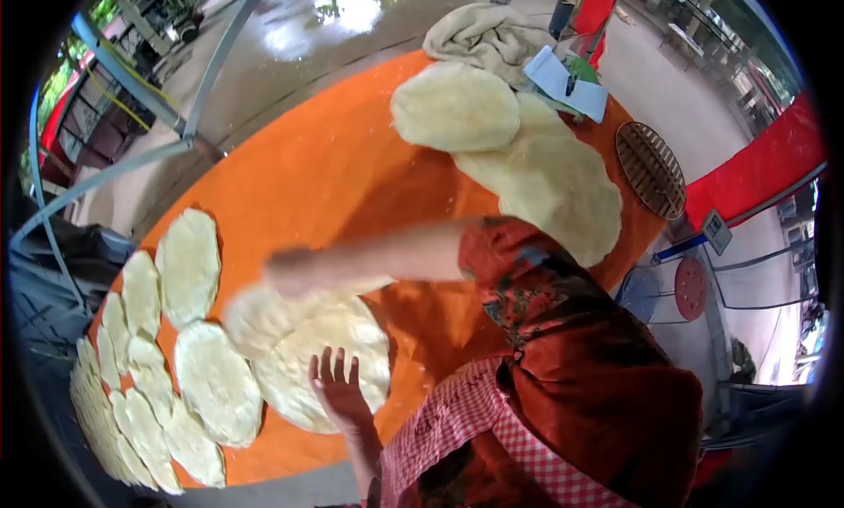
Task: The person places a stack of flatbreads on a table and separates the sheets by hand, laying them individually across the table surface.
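My left hand (341,401) is open, its fingers apart, over the lower part of a pale dough round (334,350) on the orange table (308,156). My right hand (290,272) is smeared by motion above and left of it, and its fingers cannot be made out. Just under my right hand is another thin dough round (255,319), also blurred, which overlaps the first one. Whether my right hand grips it is unclear. A flat dough round (218,383) lies to the left, close beside them.
Several more dough rounds (189,266) cover the table's left end, some overlapping. At the far side are larger stacked sheets (558,187), a grey cloth (492,38), a blue paper (563,77) and a round woven rack (651,170). Metal poles (105,185) stand beyond the left edge.
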The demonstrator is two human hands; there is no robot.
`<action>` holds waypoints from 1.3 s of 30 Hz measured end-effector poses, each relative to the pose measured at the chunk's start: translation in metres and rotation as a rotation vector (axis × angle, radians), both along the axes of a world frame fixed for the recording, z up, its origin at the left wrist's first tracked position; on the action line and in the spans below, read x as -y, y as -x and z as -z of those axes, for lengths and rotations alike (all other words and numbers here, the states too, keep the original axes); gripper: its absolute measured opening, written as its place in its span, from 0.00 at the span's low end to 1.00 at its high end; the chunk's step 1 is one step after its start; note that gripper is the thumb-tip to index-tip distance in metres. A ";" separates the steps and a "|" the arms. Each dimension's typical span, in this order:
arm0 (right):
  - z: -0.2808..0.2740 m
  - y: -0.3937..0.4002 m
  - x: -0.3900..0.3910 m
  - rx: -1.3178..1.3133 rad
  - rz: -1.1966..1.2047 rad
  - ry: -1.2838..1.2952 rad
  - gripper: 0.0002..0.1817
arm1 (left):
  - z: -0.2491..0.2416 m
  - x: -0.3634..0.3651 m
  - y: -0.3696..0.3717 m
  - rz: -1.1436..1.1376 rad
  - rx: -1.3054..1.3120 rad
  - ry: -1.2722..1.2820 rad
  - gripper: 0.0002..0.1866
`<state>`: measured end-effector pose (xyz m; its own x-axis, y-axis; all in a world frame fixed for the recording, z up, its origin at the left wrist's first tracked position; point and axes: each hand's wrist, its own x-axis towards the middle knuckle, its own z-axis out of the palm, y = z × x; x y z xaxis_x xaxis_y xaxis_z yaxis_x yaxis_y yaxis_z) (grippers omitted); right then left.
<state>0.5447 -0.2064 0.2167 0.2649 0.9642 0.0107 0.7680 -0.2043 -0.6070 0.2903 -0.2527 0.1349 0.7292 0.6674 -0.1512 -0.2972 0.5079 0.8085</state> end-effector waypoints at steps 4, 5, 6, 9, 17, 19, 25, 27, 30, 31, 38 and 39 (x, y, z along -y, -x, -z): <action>-0.067 -0.209 -0.035 -0.194 0.075 -0.400 0.11 | 0.016 0.020 -0.050 0.074 -0.182 -0.249 0.18; -0.105 -0.228 0.003 -0.299 0.167 -0.496 0.13 | 0.032 0.022 -0.064 0.144 -0.265 -0.373 0.18; -0.106 -0.266 0.017 -0.454 0.144 -0.603 0.15 | 0.050 0.025 -0.078 0.186 -0.277 -0.496 0.18; -0.086 -0.330 0.073 -0.798 0.396 -0.756 0.20 | 0.084 0.038 -0.131 0.249 -0.330 -1.081 0.19; 0.184 -0.431 0.165 -1.256 1.367 -1.088 0.21 | 0.116 0.063 -0.180 0.385 -0.578 -1.681 0.21; 0.195 -0.427 0.178 -1.272 1.519 -0.909 0.21 | 0.117 0.061 -0.183 0.398 -0.608 -1.692 0.21; 0.199 -0.390 0.206 -1.017 1.437 -0.651 0.13 | 0.121 0.062 -0.178 0.378 -0.591 -1.634 0.23; 0.169 -0.305 0.201 -0.985 1.323 -0.887 0.12 | 0.128 0.062 -0.174 0.331 -0.590 -1.665 0.22; 0.160 -0.168 0.201 -1.296 1.081 -0.427 0.07 | 0.116 0.054 -0.173 0.305 -0.483 -1.568 0.18; 0.169 -0.125 0.202 -1.344 1.040 -0.324 0.05 | 0.113 0.050 -0.164 0.304 -0.406 -1.523 0.18; 0.157 0.098 0.162 -1.329 0.839 -0.136 0.04 | 0.037 0.008 -0.036 0.249 -0.077 -0.974 0.14; 0.185 0.110 0.152 -1.135 0.746 0.000 0.05 | 0.033 -0.001 -0.003 0.263 -0.091 -0.941 0.14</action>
<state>0.4342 -0.3580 0.0319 0.5824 0.5885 -0.5608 -0.4436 -0.3480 -0.8259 0.2936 -0.2516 0.1023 0.8837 0.3622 0.2963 -0.1833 -0.3146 0.9313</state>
